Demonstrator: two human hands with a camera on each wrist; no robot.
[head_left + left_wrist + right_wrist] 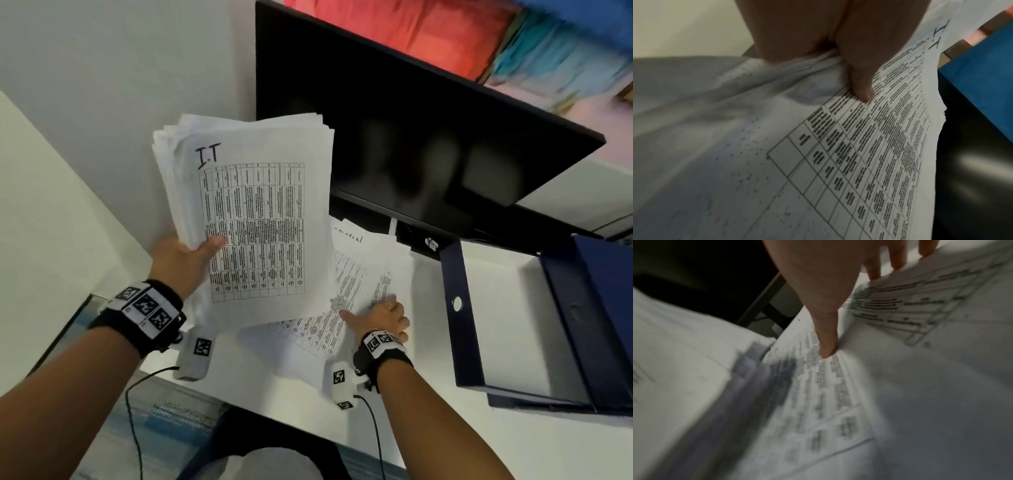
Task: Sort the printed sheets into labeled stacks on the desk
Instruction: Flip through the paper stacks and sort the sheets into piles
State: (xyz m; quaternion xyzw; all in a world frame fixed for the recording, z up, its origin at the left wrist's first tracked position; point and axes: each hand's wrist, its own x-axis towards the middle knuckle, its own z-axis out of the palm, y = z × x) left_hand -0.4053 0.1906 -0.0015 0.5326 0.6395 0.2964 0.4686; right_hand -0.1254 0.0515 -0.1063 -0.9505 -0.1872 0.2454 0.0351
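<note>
My left hand holds a thick stack of printed sheets up above the desk, thumb on the top page and fingers hidden behind. The top page bears a printed table and the handwritten label "I.T". In the left wrist view the thumb presses on the stack. My right hand is down on loose printed sheets spread on the desk. Its thumb tucks at the edge of one sheet with the fingers on top, pinching it. That view is blurred.
A dark monitor stands behind the papers. An open dark blue binder lies on the white desk at the right. A sheet with a partly hidden handwritten label lies under the monitor's edge. A wall runs along the left.
</note>
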